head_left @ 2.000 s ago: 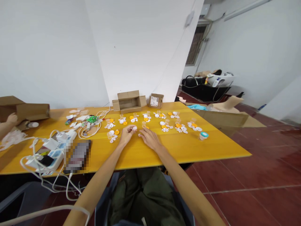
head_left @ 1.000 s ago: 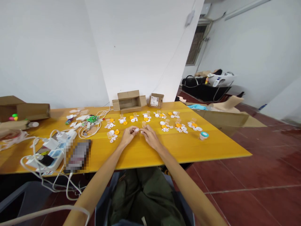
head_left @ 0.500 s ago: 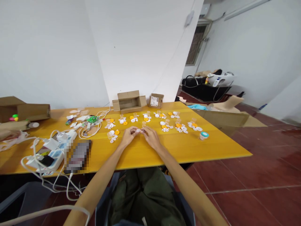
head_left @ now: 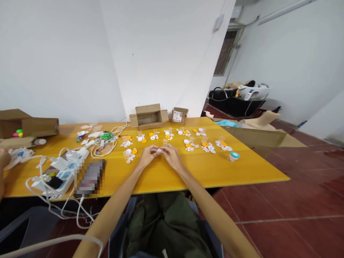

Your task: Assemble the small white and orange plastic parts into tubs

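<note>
Lying near the left front edge of the table (head_left: 215, 172), a dark phone (head_left: 92, 175) has its screen blurred out, so nothing on it can be read. Left of it, a white power strip (head_left: 67, 182) bears blue labels (head_left: 65, 174), their print too small to make out. Farther in, at the table's middle, the left hand (head_left: 148, 156) and right hand (head_left: 173, 156) meet, fingers of both pinching a small white piece (head_left: 159, 151) that they partly hide. To the right stands a tub (head_left: 233, 158) with a turquoise lid (head_left: 234, 154). Beyond and to either side lie white and orange wheels (head_left: 134, 151) beside clear cups (head_left: 126, 154). At the far edge, next to an open carton (head_left: 149, 117), a smaller box (head_left: 184, 115) wears a white label (head_left: 177, 115) with dark, unreadable printing.
</note>
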Tool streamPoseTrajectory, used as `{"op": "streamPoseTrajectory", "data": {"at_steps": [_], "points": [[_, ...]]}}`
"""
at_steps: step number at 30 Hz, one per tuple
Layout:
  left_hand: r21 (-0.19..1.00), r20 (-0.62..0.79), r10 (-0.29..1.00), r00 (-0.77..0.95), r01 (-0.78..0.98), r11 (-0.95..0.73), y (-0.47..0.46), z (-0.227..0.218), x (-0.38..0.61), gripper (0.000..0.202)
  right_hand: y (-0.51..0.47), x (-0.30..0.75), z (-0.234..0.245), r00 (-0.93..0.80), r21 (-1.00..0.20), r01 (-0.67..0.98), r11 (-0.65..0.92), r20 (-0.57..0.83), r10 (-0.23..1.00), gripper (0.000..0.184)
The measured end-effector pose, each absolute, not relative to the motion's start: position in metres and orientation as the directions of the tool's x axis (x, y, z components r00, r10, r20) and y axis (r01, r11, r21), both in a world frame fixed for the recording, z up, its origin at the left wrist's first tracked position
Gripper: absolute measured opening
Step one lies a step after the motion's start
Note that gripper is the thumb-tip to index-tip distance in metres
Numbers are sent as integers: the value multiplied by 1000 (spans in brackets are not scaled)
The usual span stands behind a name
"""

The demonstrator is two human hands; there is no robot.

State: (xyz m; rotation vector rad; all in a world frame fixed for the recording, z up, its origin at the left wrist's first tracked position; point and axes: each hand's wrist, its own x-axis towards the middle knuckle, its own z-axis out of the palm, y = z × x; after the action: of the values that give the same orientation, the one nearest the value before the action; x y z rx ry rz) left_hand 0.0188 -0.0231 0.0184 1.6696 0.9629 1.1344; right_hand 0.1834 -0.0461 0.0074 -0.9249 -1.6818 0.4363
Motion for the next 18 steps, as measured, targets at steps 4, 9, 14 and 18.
{"op": "streamPoseTrajectory", "data": {"at_steps": [4, 9, 14, 18], "points": [[946, 263, 923, 279, 112, -304, -23, 18, 18, 23, -46, 183, 9, -83, -714, 327, 619, 631, 771, 17], [954, 241, 930, 278, 110, -280, -21, 17, 17, 23, -46, 183, 10, -90, -731, 304, 611, 617, 782, 16], [956, 229, 933, 277, 119, -270, -21, 17, 17, 23, -45, 184, 10, -106, -744, 290, 602, 600, 793, 15], [959, 222, 933, 282, 107, -261, -22, 19, 17, 24, -45, 184, 11, -107, -754, 278, 595, 591, 799, 14]]}}
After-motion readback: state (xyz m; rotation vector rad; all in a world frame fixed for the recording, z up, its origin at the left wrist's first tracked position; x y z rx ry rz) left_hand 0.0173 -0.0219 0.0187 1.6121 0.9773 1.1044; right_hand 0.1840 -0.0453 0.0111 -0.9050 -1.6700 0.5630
